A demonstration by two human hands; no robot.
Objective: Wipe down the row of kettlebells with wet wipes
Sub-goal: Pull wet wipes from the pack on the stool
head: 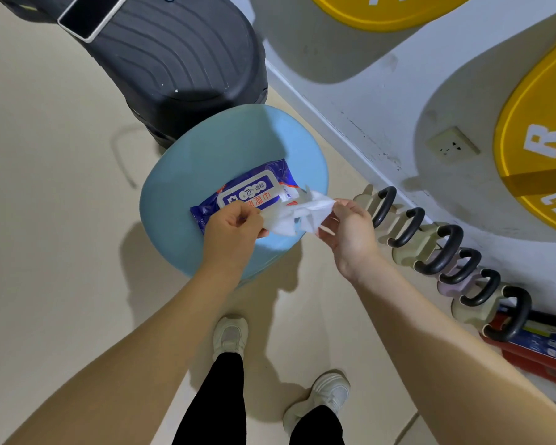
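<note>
Stretching a crumpled white wet wipe (297,215) between them, both hands pinch it: left hand (233,231) on one end, right hand (350,229) on the other, above a blue plastic wipes packet (238,194) lying on a round light-blue stool (180,200). Beige kettlebells with black handles (443,252) line the wall at right.

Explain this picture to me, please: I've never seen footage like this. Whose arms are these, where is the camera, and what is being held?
There is no machine: the single view comes from a camera worn on a person's head, looking down past their arms. The left hand and right hand stretch a white wet wipe between them. Below it lies a blue wipes pack on a light blue stool. To the right, kettlebells with black handles stand in a row along the wall.
</note>
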